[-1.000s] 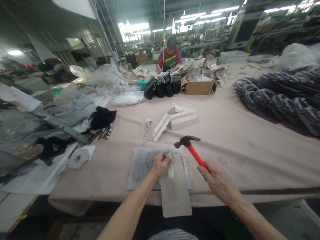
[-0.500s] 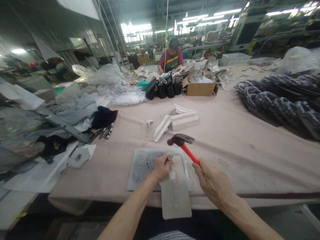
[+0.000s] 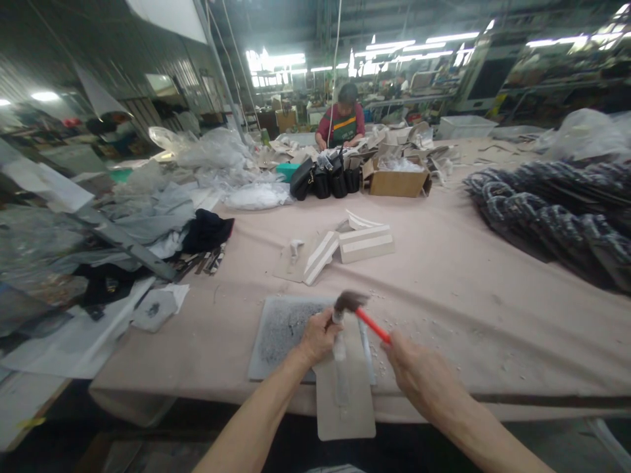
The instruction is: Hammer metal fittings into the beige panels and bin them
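Observation:
My left hand (image 3: 317, 336) grips a short metal punch (image 3: 338, 317) upright, its fingers wrapped round the shaft. Beneath it lies a beige flat panel (image 3: 357, 394) with a clear strip along its middle, partly on a grey worn board (image 3: 276, 338) and hanging over the table's front edge. In my right hand (image 3: 419, 371) is a claw hammer (image 3: 373, 324) with a red handle; its blurred head is at the top of the punch. The punch's lower end is hidden by my left hand.
Beyond the board lie beige pieces with white strips (image 3: 367, 243) and another small panel (image 3: 290, 263). Black bags (image 3: 323, 180) and a cardboard box (image 3: 398, 182) stand farther back. Wrapped dark straps (image 3: 547, 217) are heaped right. Across the table sits a person (image 3: 342, 121).
The hammer has come down from above the board onto the top of the punch, with my right hand lowered slightly. My left hand keeps its hold on the punch.

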{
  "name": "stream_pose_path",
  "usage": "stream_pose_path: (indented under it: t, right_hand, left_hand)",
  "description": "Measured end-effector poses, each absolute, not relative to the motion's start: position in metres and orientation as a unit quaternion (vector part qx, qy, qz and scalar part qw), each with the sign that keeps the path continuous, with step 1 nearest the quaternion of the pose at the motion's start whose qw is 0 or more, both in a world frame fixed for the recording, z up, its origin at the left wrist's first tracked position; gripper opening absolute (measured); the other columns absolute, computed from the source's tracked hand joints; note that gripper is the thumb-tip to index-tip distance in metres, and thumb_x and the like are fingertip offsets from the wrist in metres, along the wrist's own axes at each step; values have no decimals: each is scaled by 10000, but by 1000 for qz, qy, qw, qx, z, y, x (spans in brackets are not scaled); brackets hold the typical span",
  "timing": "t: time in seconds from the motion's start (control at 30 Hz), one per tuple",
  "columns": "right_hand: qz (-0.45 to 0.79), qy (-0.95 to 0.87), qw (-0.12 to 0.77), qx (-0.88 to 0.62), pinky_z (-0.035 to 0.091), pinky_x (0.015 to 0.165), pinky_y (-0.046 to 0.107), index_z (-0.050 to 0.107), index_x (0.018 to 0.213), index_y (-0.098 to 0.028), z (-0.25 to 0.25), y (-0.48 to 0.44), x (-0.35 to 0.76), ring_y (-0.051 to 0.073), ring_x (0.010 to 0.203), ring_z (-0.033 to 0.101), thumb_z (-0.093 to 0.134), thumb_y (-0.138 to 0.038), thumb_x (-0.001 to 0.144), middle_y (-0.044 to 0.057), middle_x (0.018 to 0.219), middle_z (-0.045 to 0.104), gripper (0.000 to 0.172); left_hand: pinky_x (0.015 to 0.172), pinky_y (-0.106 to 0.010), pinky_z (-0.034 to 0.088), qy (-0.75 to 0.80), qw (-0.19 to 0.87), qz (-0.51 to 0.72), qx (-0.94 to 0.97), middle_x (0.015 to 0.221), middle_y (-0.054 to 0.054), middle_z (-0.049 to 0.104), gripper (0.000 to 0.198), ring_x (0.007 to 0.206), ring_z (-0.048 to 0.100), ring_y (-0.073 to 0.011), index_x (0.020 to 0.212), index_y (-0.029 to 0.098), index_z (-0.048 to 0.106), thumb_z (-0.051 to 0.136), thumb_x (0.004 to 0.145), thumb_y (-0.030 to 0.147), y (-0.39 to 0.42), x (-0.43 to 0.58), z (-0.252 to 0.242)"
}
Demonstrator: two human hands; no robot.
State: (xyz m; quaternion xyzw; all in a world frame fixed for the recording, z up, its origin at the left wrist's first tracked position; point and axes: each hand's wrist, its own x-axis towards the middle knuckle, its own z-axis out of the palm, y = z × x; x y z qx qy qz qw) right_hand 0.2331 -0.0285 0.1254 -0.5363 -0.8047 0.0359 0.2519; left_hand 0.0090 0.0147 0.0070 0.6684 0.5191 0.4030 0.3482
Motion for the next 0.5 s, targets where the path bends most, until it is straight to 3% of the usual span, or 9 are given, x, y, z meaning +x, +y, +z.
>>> stream_pose_path:
  t: [0.07, 0.17, 0.37, 0.43, 0.5]
  right_hand:
    - [71, -820, 119, -555, 130, 460, 291, 488, 774, -211, 105, -30, 242, 139, 387, 425, 325, -353, 1003, 5, 517, 557, 315]
    - [97, -798, 26, -594, 144, 497, 292, 522, 847, -202, 94, -28, 257, 175, 489, 532, 373, -353, 1003, 33, 618, 628, 263]
    - [130, -726, -2, -676, 310, 529, 297, 559, 897, -185, 61, -13, 277, 223, 585, 607, 320, -319, 1024, 53, 656, 632, 302]
    - [82, -726, 8, -683, 391, 574, 339, 584, 960, -153, 48, -7, 276, 263, 680, 633, 329, -281, 1008, 114, 787, 663, 289]
    - [9, -752, 64, -656, 464, 693, 404, 578, 1098, -105, 43, -7, 266, 315, 889, 635, 395, -219, 964, 202, 1048, 646, 254]
  left_hand:
    - [699, -249, 409, 515, 351, 402, 670, 792, -1, 642, 196, 744, 570, -165, 961, 195, 659, 549, 801, 162, 14, 10, 7]
    - [690, -247, 398, 514, 345, 403, 674, 775, 3, 628, 163, 730, 556, -162, 927, 201, 660, 548, 813, 172, 14, 10, 9]
    - [704, -253, 409, 514, 337, 417, 670, 762, 7, 634, 118, 731, 561, -163, 862, 202, 670, 593, 787, 153, 13, 12, 11]
    - [707, -250, 419, 516, 341, 422, 663, 771, 7, 644, 111, 731, 566, -160, 860, 197, 676, 612, 778, 160, 13, 12, 10]
    - [717, -245, 433, 511, 355, 434, 651, 784, 8, 654, 114, 741, 577, -157, 871, 191, 682, 626, 775, 169, 13, 12, 10]
